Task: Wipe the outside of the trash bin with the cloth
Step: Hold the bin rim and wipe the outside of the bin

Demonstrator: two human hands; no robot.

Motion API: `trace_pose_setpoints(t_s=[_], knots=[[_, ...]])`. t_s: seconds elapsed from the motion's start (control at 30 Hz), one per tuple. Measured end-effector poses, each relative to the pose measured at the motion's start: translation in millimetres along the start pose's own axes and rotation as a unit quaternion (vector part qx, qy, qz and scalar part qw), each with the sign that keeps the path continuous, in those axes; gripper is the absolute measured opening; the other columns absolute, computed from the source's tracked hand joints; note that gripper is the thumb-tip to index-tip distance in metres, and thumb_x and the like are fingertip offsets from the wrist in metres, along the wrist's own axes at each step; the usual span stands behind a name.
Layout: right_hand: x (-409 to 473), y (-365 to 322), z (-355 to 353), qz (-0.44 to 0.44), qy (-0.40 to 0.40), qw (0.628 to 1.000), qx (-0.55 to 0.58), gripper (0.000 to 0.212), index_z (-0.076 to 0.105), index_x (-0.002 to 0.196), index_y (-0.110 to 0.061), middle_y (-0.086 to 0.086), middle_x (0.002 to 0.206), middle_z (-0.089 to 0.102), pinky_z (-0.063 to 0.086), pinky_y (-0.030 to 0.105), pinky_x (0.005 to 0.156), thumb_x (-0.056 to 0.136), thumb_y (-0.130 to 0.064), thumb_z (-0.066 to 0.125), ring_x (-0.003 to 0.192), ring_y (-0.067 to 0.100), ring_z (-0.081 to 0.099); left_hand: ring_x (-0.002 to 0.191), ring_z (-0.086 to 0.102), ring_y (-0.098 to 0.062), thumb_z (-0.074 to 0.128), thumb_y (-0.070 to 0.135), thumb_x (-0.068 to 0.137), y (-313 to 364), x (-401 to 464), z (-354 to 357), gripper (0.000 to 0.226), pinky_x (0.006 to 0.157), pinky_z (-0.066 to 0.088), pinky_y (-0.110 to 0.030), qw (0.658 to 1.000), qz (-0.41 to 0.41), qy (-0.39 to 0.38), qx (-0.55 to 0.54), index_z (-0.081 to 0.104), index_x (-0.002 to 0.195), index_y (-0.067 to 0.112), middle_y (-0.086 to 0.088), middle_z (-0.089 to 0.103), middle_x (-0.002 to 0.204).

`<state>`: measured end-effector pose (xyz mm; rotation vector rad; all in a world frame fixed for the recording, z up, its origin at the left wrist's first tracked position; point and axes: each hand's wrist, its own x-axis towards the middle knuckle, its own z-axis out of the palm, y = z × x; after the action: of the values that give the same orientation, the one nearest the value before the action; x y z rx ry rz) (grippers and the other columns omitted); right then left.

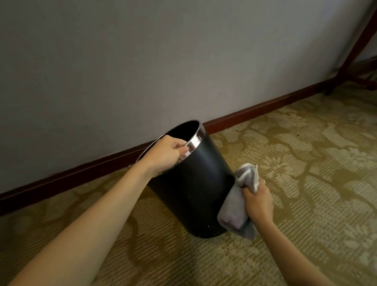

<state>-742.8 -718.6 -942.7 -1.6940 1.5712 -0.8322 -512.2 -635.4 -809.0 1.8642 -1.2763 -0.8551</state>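
The trash bin [193, 184], black with a chromed rim, is seen at the centre of the frame, tilted toward the wall on the patterned carpet [304, 174]. Its rim is gripped by the left hand [166, 154], fingers curled inside. A bunched grey cloth [236, 205] is clutched by the right hand [258, 202] and pressed against the lower right side. The bin is judged light, stiff and smooth; the rim is best held.

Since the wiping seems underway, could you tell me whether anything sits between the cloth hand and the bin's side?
Only the grey cloth itself: the right hand holds it against the black trash bin's lower outer wall. Nothing else intervenes. The left hand grips the chrome rim, tilting the bin.
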Motion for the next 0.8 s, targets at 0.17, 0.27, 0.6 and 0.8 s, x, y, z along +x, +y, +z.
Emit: trace_pose_setpoints(t_s=[0.17, 0.27, 0.6, 0.8], knots=[[-11, -61, 16, -0.054, 0.054, 0.995, 0.064, 0.046, 0.040, 0.132, -0.030, 0.002, 0.119, 0.044, 0.046, 0.036, 0.077, 0.088, -0.037, 0.052, 0.088, 0.014, 0.052, 0.092, 0.066, -0.022, 0.045, 0.019, 0.098, 9, 4, 10, 0.027, 0.086, 0.052, -0.039, 1.000, 0.018, 0.009, 0.019, 0.069, 0.097, 0.008, -0.012, 0.071, 0.097], [-28, -92, 31, -0.082, 0.080, 0.976, 0.184, 0.051, 0.041, 0.129, -0.029, -0.001, 0.115, 0.046, 0.040, 0.019, 0.069, 0.082, -0.031, 0.059, 0.086, -0.002, 0.047, 0.077, 0.062, -0.027, 0.047, 0.018, 0.096, 13, 13, 12, 0.027, 0.069, 0.049, -0.035, 0.999, 0.000, 0.025, 0.019, 0.069, 0.093, 0.002, -0.020, 0.070, 0.090], [-52, -15, 37, -0.016, 0.118, 0.983, 0.137, 0.053, 0.033, 0.138, -0.018, 0.011, 0.127, 0.042, 0.040, 0.032, 0.074, 0.089, -0.020, 0.055, 0.092, 0.013, 0.046, 0.093, 0.063, -0.022, 0.045, 0.020, 0.098, 11, 21, 4, 0.027, 0.066, 0.044, -0.023, 0.999, -0.033, 0.044, 0.002, 0.069, 0.102, 0.007, -0.015, 0.070, 0.102], [-51, -46, 36, 0.001, 0.153, 0.976, 0.154, 0.046, 0.036, 0.130, -0.021, 0.003, 0.117, 0.040, 0.039, 0.035, 0.072, 0.089, -0.021, 0.057, 0.091, 0.022, 0.050, 0.066, 0.055, -0.024, 0.051, 0.017, 0.091, 24, 17, 34, 0.029, 0.060, 0.039, -0.031, 0.997, -0.001, 0.064, 0.048, 0.062, 0.079, -0.006, -0.016, 0.060, 0.071]])
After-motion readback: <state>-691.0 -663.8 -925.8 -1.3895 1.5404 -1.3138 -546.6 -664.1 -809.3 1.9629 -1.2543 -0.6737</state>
